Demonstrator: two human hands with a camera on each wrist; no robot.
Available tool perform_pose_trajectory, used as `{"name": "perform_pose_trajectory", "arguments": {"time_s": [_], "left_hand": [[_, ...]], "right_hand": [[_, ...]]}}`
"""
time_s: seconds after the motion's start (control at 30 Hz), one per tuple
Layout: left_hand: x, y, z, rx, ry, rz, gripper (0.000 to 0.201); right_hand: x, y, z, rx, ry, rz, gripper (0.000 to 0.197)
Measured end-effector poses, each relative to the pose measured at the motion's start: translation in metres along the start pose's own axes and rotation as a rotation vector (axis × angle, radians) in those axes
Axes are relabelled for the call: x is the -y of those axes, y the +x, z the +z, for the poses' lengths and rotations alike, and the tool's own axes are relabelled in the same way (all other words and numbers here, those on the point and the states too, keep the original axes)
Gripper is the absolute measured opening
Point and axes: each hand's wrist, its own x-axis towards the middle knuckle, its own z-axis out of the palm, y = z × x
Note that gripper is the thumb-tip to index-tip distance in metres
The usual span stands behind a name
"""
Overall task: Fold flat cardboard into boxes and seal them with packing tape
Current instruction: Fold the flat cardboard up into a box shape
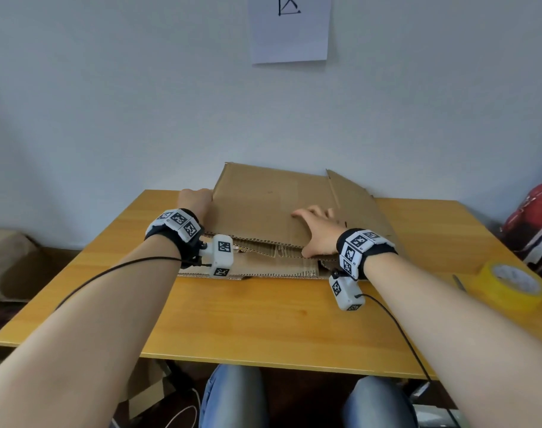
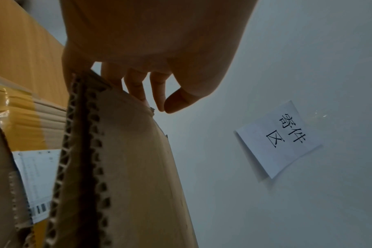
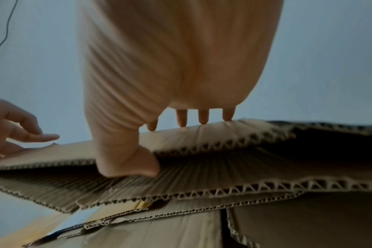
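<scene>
A stack of flattened brown cardboard (image 1: pixel 263 205) lies at the back of the wooden table (image 1: pixel 248 319), its top sheet tilted up toward the wall. My left hand (image 1: pixel 195 199) grips that sheet's left edge; in the left wrist view its fingers (image 2: pixel 138 90) curl against the corrugated edge (image 2: pixel 89 127). My right hand (image 1: pixel 313 230) pinches the near edge of the top sheet, fingers spread on top. In the right wrist view the thumb (image 3: pixel 134 164) is tucked under that layer and the fingertips (image 3: pixel 203 117) press on its upper face. A yellow tape roll (image 1: pixel 510 285) lies at the table's right edge.
Lower cardboard layers (image 3: pixel 181 223) carry old yellow tape (image 2: pixel 21 117) and a white shipping label (image 2: pixel 36 181). A red bag (image 1: pixel 535 220) sits right of the table. A paper sign (image 1: pixel 290 26) hangs on the wall. More cardboard (image 1: pixel 146 387) lies under the table.
</scene>
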Motion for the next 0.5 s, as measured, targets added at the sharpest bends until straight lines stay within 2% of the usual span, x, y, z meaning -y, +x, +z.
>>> {"name": "perform_pose_trajectory", "arguments": {"time_s": [0.07, 0.17, 0.23, 0.33, 0.5], "left_hand": [[-0.005, -0.007, -0.002, -0.023, -0.045, -0.013, 0.013], [-0.013, -0.017, -0.001, -0.046, -0.173, -0.026, 0.031], [-0.02, -0.028, -0.001, -0.046, -0.375, -0.092, 0.026], [-0.026, -0.038, -0.001, 0.006, -0.549, -0.092, 0.029], [-0.024, -0.048, 0.007, 0.18, -0.62, 0.204, 0.069]], "right_hand": [[0.002, -0.003, -0.004, -0.048, 0.011, -0.033, 0.089], [0.003, -0.005, -0.011, -0.156, 0.018, -0.095, 0.082], [0.002, -0.007, -0.017, -0.299, -0.033, -0.125, 0.07], [0.0, -0.01, -0.029, -0.547, -0.102, -0.089, 0.051], [-0.007, -0.012, -0.055, -0.75, 0.033, 0.013, 0.028]]}}
